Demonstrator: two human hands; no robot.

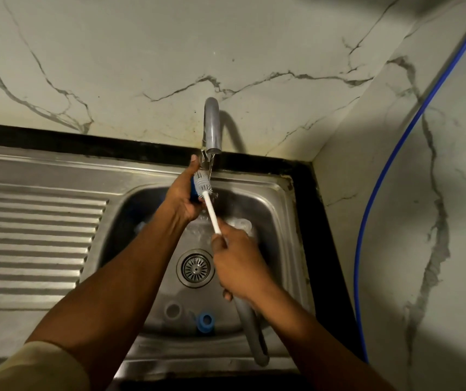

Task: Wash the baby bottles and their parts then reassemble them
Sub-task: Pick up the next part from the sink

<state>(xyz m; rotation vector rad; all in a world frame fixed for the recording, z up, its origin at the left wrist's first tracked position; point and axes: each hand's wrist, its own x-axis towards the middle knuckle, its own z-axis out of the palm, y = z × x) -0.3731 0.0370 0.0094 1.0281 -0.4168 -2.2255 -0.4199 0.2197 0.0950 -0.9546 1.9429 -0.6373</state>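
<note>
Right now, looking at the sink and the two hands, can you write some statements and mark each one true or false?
1. The right hand holds the brush by its handle. True.
2. The left hand is empty. False: it holds a blue part against the brush head, under the tap.
3. A blue ring lies in the sink. True.
4. A bottle covers the drain. False: the drain is uncovered.

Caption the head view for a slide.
Left hand holds a blue part under the tap while right hand holds a brush against it over the sink.
</note>
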